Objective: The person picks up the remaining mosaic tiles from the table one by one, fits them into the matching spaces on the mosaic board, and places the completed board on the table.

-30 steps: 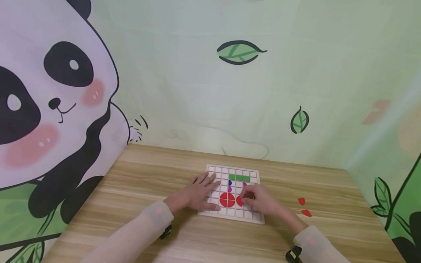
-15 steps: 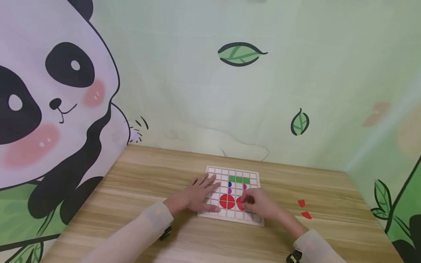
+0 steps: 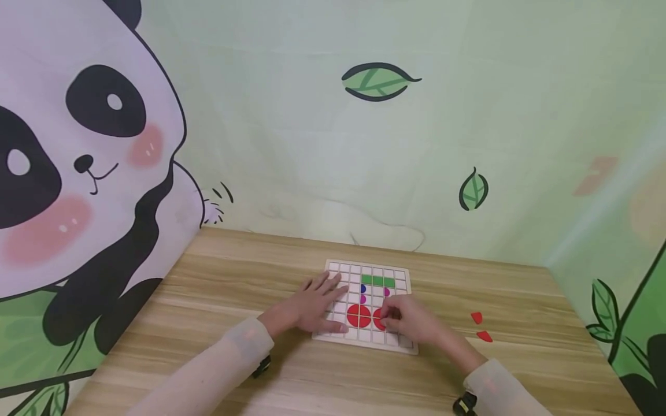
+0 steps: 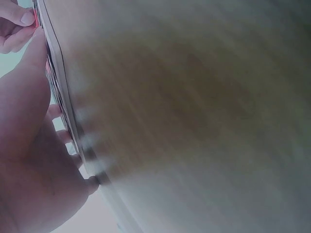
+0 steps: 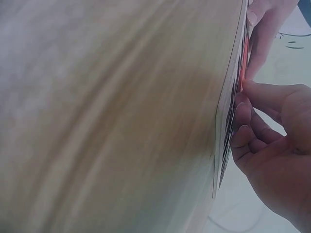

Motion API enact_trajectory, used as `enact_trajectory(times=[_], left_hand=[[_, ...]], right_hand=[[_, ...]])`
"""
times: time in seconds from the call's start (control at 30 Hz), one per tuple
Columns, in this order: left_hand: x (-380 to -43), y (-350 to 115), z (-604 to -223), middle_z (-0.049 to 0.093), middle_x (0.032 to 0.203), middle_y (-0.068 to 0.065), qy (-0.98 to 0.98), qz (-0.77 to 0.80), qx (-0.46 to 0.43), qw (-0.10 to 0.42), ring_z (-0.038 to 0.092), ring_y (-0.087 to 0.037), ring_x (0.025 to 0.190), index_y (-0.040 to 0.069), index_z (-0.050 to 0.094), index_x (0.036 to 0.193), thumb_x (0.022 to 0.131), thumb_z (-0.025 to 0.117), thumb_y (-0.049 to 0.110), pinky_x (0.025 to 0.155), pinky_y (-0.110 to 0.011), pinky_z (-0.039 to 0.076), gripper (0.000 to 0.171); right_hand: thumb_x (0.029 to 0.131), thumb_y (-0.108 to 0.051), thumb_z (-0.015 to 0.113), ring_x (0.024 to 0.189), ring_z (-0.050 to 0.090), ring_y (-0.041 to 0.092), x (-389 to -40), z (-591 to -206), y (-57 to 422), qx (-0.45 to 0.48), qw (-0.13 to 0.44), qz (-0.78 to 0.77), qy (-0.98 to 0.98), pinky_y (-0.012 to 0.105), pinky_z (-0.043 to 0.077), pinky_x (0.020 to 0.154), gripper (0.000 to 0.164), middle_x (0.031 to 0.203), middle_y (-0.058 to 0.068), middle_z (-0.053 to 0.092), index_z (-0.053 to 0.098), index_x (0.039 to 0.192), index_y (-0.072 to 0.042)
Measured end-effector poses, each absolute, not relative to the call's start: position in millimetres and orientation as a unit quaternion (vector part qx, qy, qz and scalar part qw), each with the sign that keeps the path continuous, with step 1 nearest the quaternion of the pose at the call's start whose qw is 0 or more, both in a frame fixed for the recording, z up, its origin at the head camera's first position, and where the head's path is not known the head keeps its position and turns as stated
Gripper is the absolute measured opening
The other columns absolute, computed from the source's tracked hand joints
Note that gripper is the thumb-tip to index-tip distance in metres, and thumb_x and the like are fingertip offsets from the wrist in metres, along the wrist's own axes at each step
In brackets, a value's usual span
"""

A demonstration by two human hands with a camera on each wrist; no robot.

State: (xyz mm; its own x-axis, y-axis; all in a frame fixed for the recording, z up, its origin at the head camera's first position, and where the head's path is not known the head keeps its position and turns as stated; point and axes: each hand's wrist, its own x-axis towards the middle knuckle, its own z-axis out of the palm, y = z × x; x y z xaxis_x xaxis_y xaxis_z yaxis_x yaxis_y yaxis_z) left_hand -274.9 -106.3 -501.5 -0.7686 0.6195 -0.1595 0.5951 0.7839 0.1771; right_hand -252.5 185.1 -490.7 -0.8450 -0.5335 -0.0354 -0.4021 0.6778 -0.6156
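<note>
A white grid board (image 3: 372,340) lies on the wooden table. My left hand (image 3: 314,303) rests on its left part, fingers spread. Right of that hand, quarter pieces form a red circle (image 3: 359,316) on the grid. Beside the circle are more red pieces (image 3: 377,319), where my right hand (image 3: 408,318) pinches one between thumb and index finger; the hand hides part of them. In the right wrist view, the thumb (image 5: 262,92) meets the red edge at the board's surface, other fingers curled. Higher up sit a green strip (image 3: 378,281), a blue piece (image 3: 363,289) and magenta pieces (image 3: 363,299).
Two loose red pieces, one farther back (image 3: 477,318) and one nearer (image 3: 484,335), lie on the table to the right of the board. A printed fabric backdrop (image 3: 291,144) with a panda and leaves rises behind the table (image 3: 250,271).
My right hand has shifted very slightly at the red pieces, and more of the red beside its fingertips shows. The left hand has stayed on the board.
</note>
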Motion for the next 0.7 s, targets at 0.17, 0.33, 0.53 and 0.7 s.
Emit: enact_trajectory(times=[0.17, 0.33, 0.53, 0.7], left_hand=[[-275.0, -106.3, -501.2, 0.007, 0.179, -0.010, 0.938, 0.060, 0.325, 0.105, 0.003, -0.039, 0.163, 0.021, 0.022, 0.171, 0.095, 0.050, 0.081, 0.127, -0.064, 0.015, 0.102], [-273.9, -108.3, -501.9, 0.007, 0.179, -0.010, 0.938, 0.067, 0.324, 0.104, 0.003, -0.039, 0.163, 0.020, 0.022, 0.171, 0.095, 0.051, 0.081, 0.127, -0.064, 0.014, 0.101], [-272.8, -107.9, -502.4, 0.006, 0.179, -0.009, 0.939, 0.065, 0.321, 0.105, 0.001, -0.038, 0.163, 0.022, 0.020, 0.171, 0.095, 0.049, 0.082, 0.128, -0.063, 0.013, 0.102], [-273.7, -107.5, -502.1, 0.007, 0.179, -0.009, 0.939, 0.065, 0.320, 0.104, 0.002, -0.037, 0.163, 0.022, 0.021, 0.171, 0.094, 0.050, 0.082, 0.128, -0.063, 0.014, 0.102]], right_hand=[[0.097, -0.011, 0.079, 0.083, 0.059, 0.014, -253.2, -487.8, 187.7, -0.266, 0.101, -0.305, 0.909, 0.026, 0.054, 0.072, 0.008, 0.090, -0.008, 0.064, 0.073, 0.098, -0.016], [0.097, -0.009, 0.077, 0.086, 0.057, 0.018, -255.7, -469.0, 204.5, -0.268, 0.074, -0.315, 0.907, 0.027, 0.052, 0.071, 0.009, 0.092, -0.004, 0.062, 0.072, 0.104, -0.011], [0.099, -0.005, 0.073, 0.083, 0.058, 0.017, -261.3, -452.6, 250.5, -0.251, 0.039, -0.319, 0.913, 0.027, 0.052, 0.069, 0.005, 0.089, -0.003, 0.064, 0.072, 0.104, -0.005], [0.097, -0.001, 0.075, 0.077, 0.059, 0.014, -262.4, -455.3, 291.8, -0.236, -0.014, -0.321, 0.917, 0.027, 0.052, 0.065, 0.005, 0.085, -0.001, 0.066, 0.073, 0.101, -0.003]])
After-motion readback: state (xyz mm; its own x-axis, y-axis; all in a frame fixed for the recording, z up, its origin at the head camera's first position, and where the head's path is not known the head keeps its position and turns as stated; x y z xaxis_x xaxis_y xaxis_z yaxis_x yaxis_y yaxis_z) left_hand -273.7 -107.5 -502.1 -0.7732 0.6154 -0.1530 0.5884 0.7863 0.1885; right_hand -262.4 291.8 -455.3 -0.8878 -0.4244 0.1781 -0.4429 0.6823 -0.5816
